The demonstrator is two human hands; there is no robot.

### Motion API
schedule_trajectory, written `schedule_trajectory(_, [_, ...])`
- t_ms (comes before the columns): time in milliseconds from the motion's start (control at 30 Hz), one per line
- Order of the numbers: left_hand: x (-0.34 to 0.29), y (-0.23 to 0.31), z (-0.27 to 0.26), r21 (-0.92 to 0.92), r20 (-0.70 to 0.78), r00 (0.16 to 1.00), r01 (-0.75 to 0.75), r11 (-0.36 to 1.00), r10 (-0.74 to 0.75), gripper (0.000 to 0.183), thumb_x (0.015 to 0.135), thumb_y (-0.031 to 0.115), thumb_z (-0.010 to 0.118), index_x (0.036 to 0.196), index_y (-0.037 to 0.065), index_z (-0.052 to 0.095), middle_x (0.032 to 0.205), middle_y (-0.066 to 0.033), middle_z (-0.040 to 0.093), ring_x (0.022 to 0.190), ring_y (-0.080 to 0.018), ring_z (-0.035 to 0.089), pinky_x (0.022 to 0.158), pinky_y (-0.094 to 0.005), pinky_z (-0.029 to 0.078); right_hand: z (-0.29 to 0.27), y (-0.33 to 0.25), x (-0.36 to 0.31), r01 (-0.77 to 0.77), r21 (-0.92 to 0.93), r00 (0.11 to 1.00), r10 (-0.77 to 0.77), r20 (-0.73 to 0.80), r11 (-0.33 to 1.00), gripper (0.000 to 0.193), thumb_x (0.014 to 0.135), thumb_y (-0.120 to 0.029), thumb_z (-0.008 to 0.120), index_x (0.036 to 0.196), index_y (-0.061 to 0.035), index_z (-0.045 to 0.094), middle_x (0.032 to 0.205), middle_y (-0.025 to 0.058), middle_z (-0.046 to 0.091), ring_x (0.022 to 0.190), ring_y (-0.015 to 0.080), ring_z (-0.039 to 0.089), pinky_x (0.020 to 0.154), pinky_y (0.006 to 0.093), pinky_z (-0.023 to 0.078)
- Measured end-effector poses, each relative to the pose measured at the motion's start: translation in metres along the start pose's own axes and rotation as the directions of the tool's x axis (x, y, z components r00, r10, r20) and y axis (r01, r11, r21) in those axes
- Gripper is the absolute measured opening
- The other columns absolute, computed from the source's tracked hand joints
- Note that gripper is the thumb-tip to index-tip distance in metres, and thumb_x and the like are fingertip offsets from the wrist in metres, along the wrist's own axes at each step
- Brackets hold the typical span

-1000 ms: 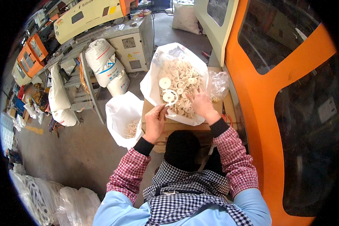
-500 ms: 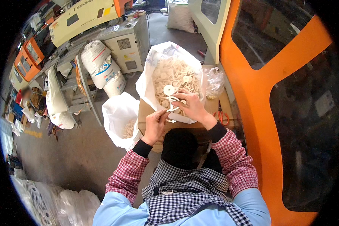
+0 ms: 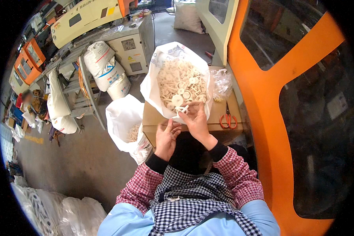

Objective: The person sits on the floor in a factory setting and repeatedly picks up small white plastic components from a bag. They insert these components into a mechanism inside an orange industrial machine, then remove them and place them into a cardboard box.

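Note:
In my right hand [image 3: 196, 121] is a small white plastic part [image 3: 181, 110], gripped between thumb and fingers above the near rim of a large white sack [image 3: 150, 87]. Pale plastic parts [image 3: 183, 78], some of them round discs, fill that sack. My left hand [image 3: 167, 139] is just left of the right one, at the near edge of the cardboard box [image 3: 157, 122] under the sack. Its palm is turned up, its fingers are loosely bent and apart, and nothing shows in it. A smaller white sack [image 3: 120, 114] with thin pale pieces inside stands at the left.
Red-handled scissors [image 3: 228, 121] lie on the cardboard right of the sack, near a clear plastic bag [image 3: 222, 84]. An orange machine frame [image 3: 273, 102] rises close on the right. Full white sacks [image 3: 106, 67] are stacked at the left beside metal steps [image 3: 82, 100]. Another person [image 3: 37, 104] is far left.
My hands have moved apart. The left drew down and toward me, releasing the white part and opening. The right still holds a white part, a little lower, and no longer covers the sack's middle.

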State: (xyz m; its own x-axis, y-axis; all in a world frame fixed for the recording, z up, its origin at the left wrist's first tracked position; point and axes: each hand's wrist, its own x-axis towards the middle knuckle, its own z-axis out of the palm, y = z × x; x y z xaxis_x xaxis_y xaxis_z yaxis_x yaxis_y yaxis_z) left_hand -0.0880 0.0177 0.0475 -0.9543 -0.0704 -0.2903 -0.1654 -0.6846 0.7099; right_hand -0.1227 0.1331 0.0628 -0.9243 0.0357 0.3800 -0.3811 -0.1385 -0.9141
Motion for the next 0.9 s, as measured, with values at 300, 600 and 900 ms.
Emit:
schedule_trajectory(300, [-0.016,-0.022,0.003,-0.077,0.27,0.932,0.271,0.96,-0.241,0.032,0.094,0.033,0.047,0.107,0.005,0.054,0.095,-0.0047,0.061,0.084,-0.0146,0.057,0.075,-0.03,0.046,0.009,0.004,-0.015,-0.001,0.114,0.994,0.013,-0.105,0.993,0.034,0.079,-0.005,0.068,0.104,-0.0008,0.044,0.102,0.0116,0.057,0.095,0.0193,0.058,0.08,0.0287,0.047])
schedule_trajectory(600, [-0.002,-0.012,-0.003,-0.215,0.223,0.974,0.097,0.972,-0.048,0.014,0.091,0.014,0.055,0.1,0.003,0.056,0.095,-0.0054,0.061,0.088,-0.0149,0.058,0.079,-0.029,0.048,-0.014,0.005,-0.027,0.004,-0.223,0.998,0.011,0.064,0.975,0.042,0.078,-0.017,0.07,0.107,0.0008,0.047,0.099,0.0134,0.06,0.091,0.0217,0.062,0.079,0.0306,0.048])
schedule_trajectory(900, [-0.002,0.001,-0.008,0.041,0.27,0.961,0.049,0.998,-0.058,0.015,0.093,0.015,0.052,0.096,0.0,0.055,0.078,-0.0037,0.058,0.063,-0.0102,0.054,0.056,-0.0226,0.046,-0.042,-0.039,-0.014,0.286,-0.289,0.917,-0.173,0.36,0.913,0.056,0.084,-0.004,0.058,0.134,-0.0068,0.034,0.115,0.0147,0.056,0.098,0.0218,0.058,0.08,0.0321,0.049])
